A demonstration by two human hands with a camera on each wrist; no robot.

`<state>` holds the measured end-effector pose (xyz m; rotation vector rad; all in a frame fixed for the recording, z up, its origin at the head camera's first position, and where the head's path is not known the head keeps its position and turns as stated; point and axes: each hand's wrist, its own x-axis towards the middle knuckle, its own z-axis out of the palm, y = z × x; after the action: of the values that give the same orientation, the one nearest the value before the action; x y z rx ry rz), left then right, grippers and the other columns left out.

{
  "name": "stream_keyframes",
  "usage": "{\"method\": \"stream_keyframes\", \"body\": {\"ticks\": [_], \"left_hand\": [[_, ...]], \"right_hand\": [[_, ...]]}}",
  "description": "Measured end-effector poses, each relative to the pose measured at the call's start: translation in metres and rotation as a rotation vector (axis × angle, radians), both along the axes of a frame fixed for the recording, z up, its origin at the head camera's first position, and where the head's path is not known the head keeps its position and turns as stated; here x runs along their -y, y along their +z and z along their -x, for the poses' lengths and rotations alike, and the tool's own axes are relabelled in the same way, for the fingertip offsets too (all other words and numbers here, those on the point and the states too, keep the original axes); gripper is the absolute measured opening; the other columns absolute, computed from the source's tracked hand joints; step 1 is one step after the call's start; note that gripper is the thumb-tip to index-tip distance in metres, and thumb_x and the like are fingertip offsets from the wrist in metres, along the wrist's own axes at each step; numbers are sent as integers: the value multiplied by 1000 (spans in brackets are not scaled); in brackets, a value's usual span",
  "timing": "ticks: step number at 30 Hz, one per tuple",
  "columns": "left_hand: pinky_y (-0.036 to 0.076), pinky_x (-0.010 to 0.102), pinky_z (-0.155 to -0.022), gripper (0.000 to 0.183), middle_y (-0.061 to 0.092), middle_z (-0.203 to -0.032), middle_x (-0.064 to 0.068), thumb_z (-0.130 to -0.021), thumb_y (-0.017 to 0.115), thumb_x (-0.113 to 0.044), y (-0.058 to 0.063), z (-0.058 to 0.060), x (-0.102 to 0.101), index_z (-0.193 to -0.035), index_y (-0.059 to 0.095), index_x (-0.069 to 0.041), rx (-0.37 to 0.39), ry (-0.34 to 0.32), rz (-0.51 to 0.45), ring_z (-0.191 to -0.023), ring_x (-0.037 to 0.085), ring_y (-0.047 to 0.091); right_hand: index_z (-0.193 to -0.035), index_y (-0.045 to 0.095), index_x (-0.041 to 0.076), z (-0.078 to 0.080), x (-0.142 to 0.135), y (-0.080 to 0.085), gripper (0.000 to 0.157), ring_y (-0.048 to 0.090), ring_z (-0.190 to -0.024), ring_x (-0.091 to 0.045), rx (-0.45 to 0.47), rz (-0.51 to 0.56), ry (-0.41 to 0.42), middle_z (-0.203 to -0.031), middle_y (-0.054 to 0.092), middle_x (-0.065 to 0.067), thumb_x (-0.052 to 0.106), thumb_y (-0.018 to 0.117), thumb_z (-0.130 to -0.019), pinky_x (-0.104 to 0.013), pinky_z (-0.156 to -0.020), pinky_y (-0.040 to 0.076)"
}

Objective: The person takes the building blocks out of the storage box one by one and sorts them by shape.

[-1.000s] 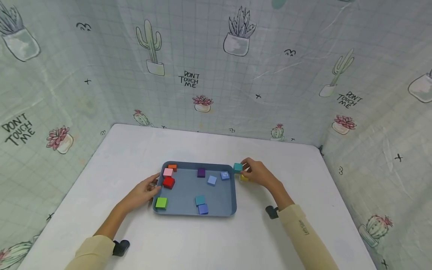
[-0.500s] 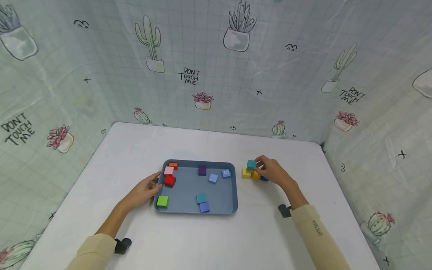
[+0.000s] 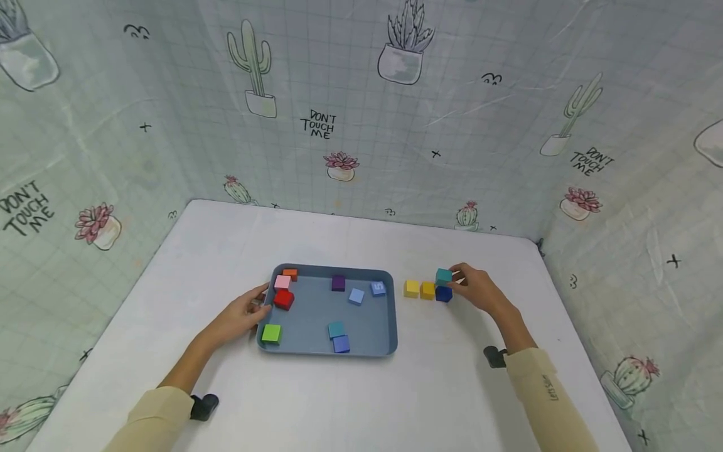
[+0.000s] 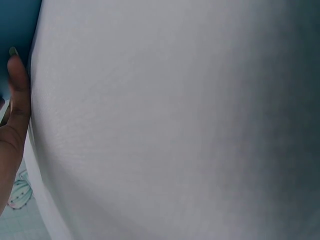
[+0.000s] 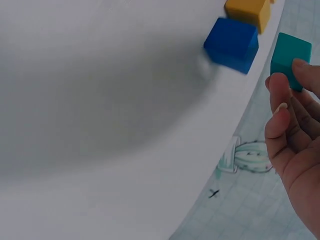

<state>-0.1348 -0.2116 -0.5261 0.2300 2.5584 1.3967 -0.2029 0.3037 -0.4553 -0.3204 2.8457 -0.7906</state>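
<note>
Teal block: you hold it (image 3: 443, 277) to the right of the tray, over or just beyond the dark blue block (image 3: 443, 294); a gap between the two in the right wrist view suggests that it is off the table (image 3: 271, 405).
Right hand: your thumb and fingertips pinch the teal block from its right side; this hand (image 3: 474, 289) comes in from the right, probably so that the row stays unobstructed.
Row on the table: yellow block (image 3: 411, 289), amber block (image 3: 427, 290) and dark blue block run left to right, set close, seemingly for order.
Left hand: your left hand (image 3: 240, 317) touches the left wall of the blue-grey tray (image 3: 307, 317), thumb and forefinger apart, presumably to steady it; whether the fingers curl round the wall you cannot tell.
Tray contents: orange (image 3: 290, 274), pink (image 3: 282, 282), red (image 3: 283, 299) and lime-green (image 3: 272, 334) blocks lie left; a purple block (image 3: 337, 283) far; turquoise (image 3: 336, 329) and periwinkle (image 3: 341, 343) blocks near; two pale blue blocks (image 3: 356, 296) towards the far right, with no evident arrangement.
Hidden or unclear: the pink block partly covers the orange one; a white mark on one pale blue block is too small to read; the left wrist view cuts off most of your hand and the tray.
</note>
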Motion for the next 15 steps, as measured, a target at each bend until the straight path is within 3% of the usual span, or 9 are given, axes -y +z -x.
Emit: {"method": "stream_keyframes", "body": {"ticks": [8,15], "left_hand": [[50,29,-66,62,47,-123,21,-94,57,-21,3,-1,-1,-145,29,1,15,9,-3,-89,25,52],[49,29,-66,62,48,-123,22,-94,57,-21,4,-1,-2,-145,29,1,13,13,4,-89,25,52]], "right_hand": [[-126,47,-6,-6,-28,2,40,58,-99,-36,-22,8,-32,-113,59,-24,12,59,-93,-45,-80,49],[-126,46,-8,-8,-40,-5,39,59,-96,-35,26,7,-41,-112,58,-26,9,57,-93,-46,-79,49]]}}
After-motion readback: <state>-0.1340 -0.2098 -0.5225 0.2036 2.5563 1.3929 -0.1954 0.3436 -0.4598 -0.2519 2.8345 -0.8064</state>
